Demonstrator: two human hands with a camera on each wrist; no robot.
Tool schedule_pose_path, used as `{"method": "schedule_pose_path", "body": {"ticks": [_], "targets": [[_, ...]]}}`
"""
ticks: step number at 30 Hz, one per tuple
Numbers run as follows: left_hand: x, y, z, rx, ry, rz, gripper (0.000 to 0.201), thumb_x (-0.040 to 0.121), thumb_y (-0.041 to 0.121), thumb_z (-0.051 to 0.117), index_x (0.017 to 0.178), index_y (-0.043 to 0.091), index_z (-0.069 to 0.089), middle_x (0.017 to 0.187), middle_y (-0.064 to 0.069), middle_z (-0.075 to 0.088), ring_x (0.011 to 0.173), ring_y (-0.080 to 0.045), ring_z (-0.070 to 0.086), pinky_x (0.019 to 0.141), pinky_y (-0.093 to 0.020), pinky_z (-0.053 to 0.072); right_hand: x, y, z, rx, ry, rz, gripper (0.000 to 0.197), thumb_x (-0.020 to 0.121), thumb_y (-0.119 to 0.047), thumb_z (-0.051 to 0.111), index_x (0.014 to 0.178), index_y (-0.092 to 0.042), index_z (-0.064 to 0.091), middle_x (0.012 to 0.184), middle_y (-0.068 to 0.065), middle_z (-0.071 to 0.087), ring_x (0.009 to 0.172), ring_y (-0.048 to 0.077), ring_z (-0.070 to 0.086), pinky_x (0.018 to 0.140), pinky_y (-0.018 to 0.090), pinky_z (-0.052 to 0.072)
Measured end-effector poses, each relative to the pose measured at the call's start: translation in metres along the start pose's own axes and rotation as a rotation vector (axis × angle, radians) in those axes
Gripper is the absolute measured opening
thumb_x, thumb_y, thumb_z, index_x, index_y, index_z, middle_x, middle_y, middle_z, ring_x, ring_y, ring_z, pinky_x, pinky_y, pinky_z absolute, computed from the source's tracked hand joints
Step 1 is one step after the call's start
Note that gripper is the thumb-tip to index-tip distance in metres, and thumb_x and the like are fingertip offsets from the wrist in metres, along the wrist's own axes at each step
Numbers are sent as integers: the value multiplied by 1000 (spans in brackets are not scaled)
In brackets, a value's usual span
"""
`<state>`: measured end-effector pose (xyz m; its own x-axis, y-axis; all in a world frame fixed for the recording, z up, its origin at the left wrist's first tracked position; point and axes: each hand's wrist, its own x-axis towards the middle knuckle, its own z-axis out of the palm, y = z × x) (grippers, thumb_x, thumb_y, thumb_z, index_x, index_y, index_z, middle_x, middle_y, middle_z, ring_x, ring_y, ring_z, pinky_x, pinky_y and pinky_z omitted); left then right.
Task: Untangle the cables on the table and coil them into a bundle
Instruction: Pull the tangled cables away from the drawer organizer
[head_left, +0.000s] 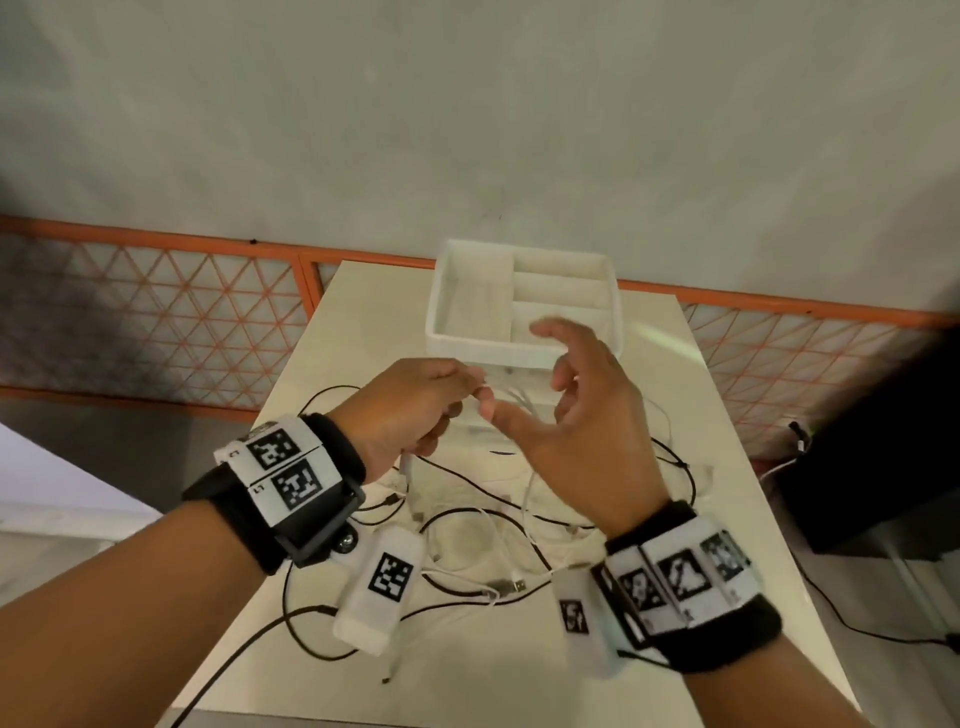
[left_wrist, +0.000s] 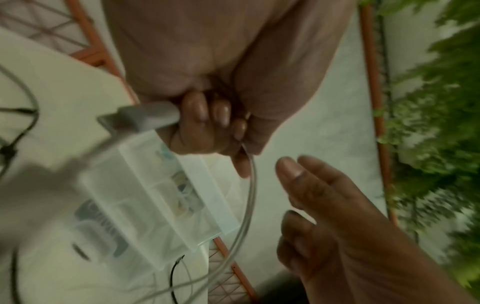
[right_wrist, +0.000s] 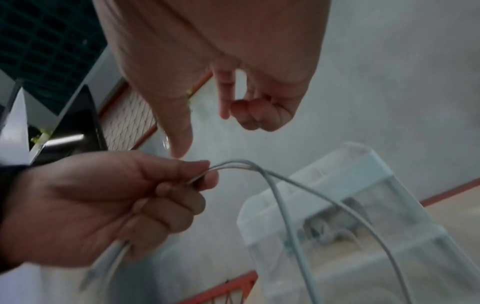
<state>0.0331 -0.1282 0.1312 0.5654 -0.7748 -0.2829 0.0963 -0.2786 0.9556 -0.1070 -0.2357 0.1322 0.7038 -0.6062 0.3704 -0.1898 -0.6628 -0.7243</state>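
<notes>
The left hand (head_left: 410, 410) was raised over the middle of the table (head_left: 727, 467), its fingers curled round a white cable (right_wrist: 280, 197) and pinching a doubled loop of it between thumb and forefinger. In the left wrist view the cable's grey plug (left_wrist: 140, 117) stuck out of the fist towards 9 o'clock. The right hand (head_left: 587, 415) hovered just beside it at 3 o'clock, fingers spread and loosely bent, holding nothing; its thumb tip came close to the left hand's pinch, though contact could not be judged. From the pinch the white cable drooped towards the tabletop.

The table was a pale cream rectangle. On it, beneath both wrists, lay a tangle of black cables (head_left: 519, 545) and white ones, looping from 9 o'clock round to 3 o'clock of the hands, with a USB plug (head_left: 511, 586) showing at 6 o'clock. A white divided tray (head_left: 441, 332) sat at the far edge, at 12 o'clock, its compartments blurred.

Beyond the table the floor (head_left: 467, 130) was plain grey concrete. An orange-framed mesh fence (head_left: 156, 322) ran across the room behind the table. A dark block (head_left: 883, 441) stood at 3 o'clock, with a black lead trailing on the floor. The left wrist view showed green foliage (left_wrist: 441, 123) beyond the fence.
</notes>
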Motion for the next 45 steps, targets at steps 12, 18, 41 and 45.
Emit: {"method": "schedule_pose_path", "body": {"ticks": [12, 18, 41, 45], "targets": [[-3, 31, -46, 206, 212, 352, 32, 97, 31, 56, 70, 23, 70, 73, -9, 48, 54, -18, 31, 48, -23, 30, 23, 122, -23, -353, -167, 448, 29, 99, -36, 52, 84, -20, 71, 92, 9, 71, 95, 31, 68, 84, 33, 51], [11, -26, -53, 422, 478, 149, 37, 98, 39, 53, 68, 21, 64, 66, -1, 57, 56, -21, 41, 59, -32, 38, 74, 82, -80, 33, 387, 229, 35, 88, -63, 54, 86, -29, 64, 81, 3, 70, 75, 30, 66, 69, 41, 53], [9, -4, -59, -40, 631, 206, 35, 97, 36, 53, 65, 24, 53, 49, 8, 40, 41, -10, 33, 47, -26, 32, 24, 87, -58, -481, -153, 391, 52, 79, -34, 64, 129, -37, 49, 79, -7, 59, 82, 24, 61, 78, 36, 53], [-3, 29, -18, 63, 275, 334, 29, 98, 32, 56, 74, 19, 66, 43, 12, 32, 39, -9, 25, 44, -23, 25, 13, 27, -20, -157, -433, 86, 88, 74, -53, 74, 147, -49, 24, 81, -21, 55, 89, 16, 65, 83, 37, 56]]}}
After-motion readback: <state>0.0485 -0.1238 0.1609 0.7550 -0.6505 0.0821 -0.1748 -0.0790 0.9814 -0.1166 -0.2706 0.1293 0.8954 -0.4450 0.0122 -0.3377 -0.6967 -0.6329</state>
